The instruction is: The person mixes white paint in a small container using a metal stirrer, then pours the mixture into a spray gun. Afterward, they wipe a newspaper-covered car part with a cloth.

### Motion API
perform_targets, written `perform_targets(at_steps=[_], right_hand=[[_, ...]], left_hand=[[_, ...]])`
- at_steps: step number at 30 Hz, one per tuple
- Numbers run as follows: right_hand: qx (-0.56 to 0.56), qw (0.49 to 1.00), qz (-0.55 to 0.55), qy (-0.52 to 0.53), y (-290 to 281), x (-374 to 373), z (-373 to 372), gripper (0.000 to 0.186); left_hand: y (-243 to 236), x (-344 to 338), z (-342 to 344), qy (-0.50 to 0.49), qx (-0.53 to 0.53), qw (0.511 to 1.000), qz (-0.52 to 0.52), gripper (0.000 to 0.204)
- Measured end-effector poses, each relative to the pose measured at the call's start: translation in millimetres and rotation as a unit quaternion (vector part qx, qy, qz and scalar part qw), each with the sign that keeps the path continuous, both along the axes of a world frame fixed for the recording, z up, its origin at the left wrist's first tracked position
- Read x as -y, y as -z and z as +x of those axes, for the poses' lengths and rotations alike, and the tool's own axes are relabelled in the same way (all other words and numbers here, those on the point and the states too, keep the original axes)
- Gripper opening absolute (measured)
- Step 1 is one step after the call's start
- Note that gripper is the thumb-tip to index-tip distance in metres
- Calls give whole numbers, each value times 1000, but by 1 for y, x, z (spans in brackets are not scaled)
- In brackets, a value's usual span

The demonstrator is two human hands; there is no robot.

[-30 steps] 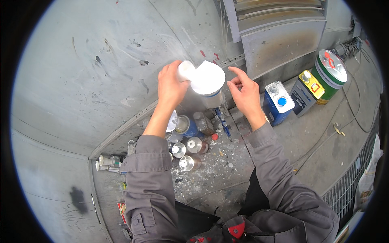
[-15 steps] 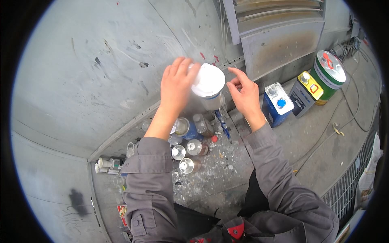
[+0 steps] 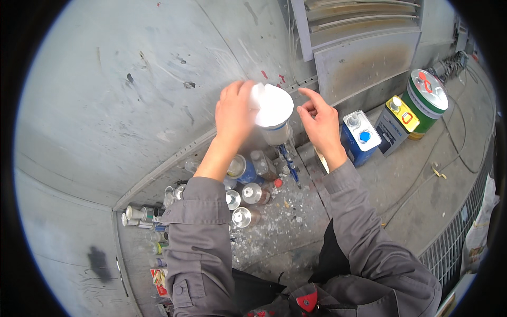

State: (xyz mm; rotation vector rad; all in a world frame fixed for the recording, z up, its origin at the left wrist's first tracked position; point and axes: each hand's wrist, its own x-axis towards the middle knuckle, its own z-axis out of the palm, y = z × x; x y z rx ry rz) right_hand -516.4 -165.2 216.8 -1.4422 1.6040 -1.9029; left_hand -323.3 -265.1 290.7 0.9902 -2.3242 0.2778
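A blue spray gun (image 3: 289, 165) stands under a translucent cup (image 3: 277, 136) whose round white top (image 3: 275, 108) faces up. My left hand (image 3: 234, 112) is at the left side of that top, fingers curled and smeared by motion. A blurred white piece (image 3: 257, 96) shows at its fingertips; whether it is part of the top I cannot tell. To the right of the cup is my right hand (image 3: 320, 124), holding nothing, with index finger and thumb apart and the other fingers bent. It does not touch the cup.
Several bottles and tins, among them a blue tin (image 3: 242, 168), crowd the paint-spotted surface below my left arm. On the right stand a blue can (image 3: 361, 138), a yellow-topped can (image 3: 397, 122) and a green drum (image 3: 425, 100). Hoses (image 3: 458, 148) trail beyond them, near a metal grating (image 3: 451, 240).
My left hand has shifted slightly right and down, and its fingers are more drawn in, with a white piece showing at their tips. My right hand has hardly moved.
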Motion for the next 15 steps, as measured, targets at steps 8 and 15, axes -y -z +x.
perform_targets(at_steps=[8,15], right_hand=[[2,1000,17,-5,4,2,-1,42],[-41,999,11,-14,12,12,-5,39]], left_hand=[[5,25,12,-25,-154,963,220,69],[-7,21,19,40,-279,889,360,66]])
